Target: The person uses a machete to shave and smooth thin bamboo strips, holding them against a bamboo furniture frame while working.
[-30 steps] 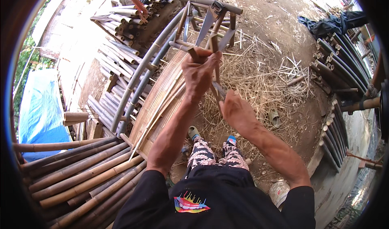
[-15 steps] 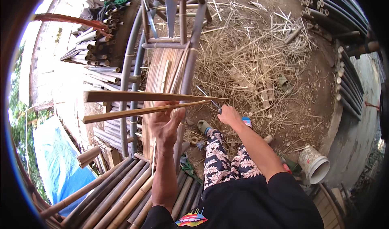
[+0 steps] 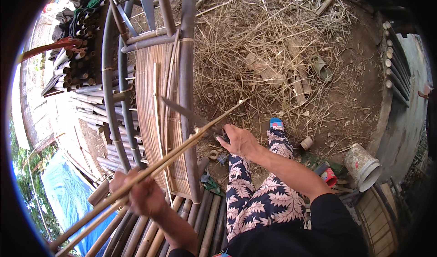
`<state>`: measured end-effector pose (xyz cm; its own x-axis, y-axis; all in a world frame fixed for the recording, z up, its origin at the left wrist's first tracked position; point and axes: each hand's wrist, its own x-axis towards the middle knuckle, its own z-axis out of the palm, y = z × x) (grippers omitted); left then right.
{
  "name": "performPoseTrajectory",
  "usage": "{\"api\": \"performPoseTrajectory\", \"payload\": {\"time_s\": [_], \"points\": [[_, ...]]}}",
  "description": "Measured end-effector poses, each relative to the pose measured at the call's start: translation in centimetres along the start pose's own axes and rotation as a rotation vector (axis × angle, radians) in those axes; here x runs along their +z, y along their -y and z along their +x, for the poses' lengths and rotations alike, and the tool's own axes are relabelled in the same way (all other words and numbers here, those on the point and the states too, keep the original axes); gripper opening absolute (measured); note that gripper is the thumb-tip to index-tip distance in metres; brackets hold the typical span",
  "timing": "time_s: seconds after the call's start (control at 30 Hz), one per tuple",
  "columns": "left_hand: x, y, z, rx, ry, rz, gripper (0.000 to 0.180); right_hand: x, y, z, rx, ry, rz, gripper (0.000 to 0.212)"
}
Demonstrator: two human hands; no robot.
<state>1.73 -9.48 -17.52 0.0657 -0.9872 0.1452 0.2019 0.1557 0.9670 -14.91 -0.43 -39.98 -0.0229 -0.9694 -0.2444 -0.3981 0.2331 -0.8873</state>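
Head view shows two long, narrow bamboo strips [image 3: 173, 156] slanting from the lower left up toward the middle, in front of the person and partly across the slatted bamboo seat [image 3: 146, 91]; they lie close together toward the upper tip and part near the lower left, though whether they are joined at the tip cannot be told. The left hand [image 3: 142, 193] is curled around them, the fingers blurred; the right hand [image 3: 241, 141] is closed on the dark handle of a knife [image 3: 187, 114], its blade crossing the strips just ahead of the fist, with blade contact hard to judge.

The strips should be light for their length, stiff along the grain yet springy toward the ends; the outer skin is likely smooth and a little slippery, the split edges sharp and apt to shed splinters; they would probably crack lengthwise sooner than snap across. A hold near mid-length would balance them best, pressing on the flat faces rather than the edges; the knife is best taken by its handle alone, fingers clear of the blade.
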Motion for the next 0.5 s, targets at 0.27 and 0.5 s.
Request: {"api": "performPoseTrajectory", "payload": {"time_s": [0.27, 0.5], "points": [[-3.5, -0.6, -0.3, 0.103, 0.250, 0.013, 0.032, 11.6, -21.2, 3.8, 0.774, 0.079, -0.055, 0.034], [-9.5, -0.7, -0.7, 0.017, 0.072, -0.098, 0.022, 15.1, -24.0, 1.7, 0.911, 0.222, 1.808, 0.016]]}}
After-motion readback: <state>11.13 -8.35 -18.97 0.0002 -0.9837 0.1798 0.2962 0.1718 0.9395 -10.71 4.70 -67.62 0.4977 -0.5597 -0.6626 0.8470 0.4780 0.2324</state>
